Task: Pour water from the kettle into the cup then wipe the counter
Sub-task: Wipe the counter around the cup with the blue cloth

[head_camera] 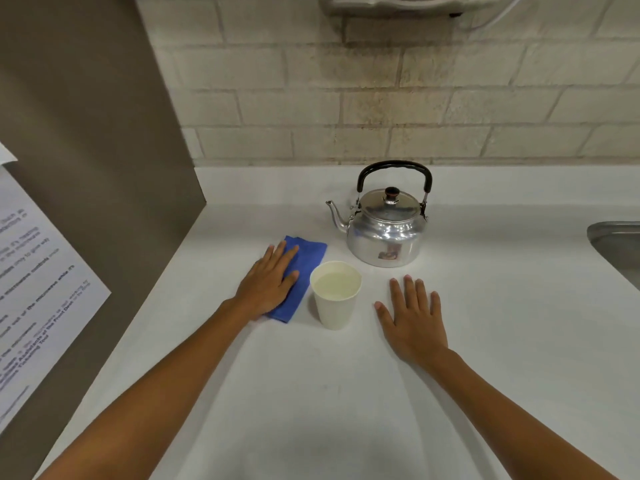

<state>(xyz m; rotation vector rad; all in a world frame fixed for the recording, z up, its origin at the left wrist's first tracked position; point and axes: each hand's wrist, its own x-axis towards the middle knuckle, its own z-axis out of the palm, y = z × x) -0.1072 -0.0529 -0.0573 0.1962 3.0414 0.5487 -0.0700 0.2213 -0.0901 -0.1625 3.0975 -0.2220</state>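
A shiny metal kettle (386, 230) with a black handle stands upright on the white counter (311, 393), spout pointing left. In front of it, a white paper cup (335, 296) holds water. A folded blue cloth (304, 268) lies left of the cup. My left hand (268, 282) rests flat on the cloth, fingers spread, pressing it to the counter. My right hand (414, 320) lies flat on the bare counter right of the cup, fingers apart, holding nothing.
A brown panel (97, 150) with a printed paper notice (31, 271) stands along the left. A brick wall (381, 98) backs the counter. A metal sink edge (616, 244) shows at the far right.
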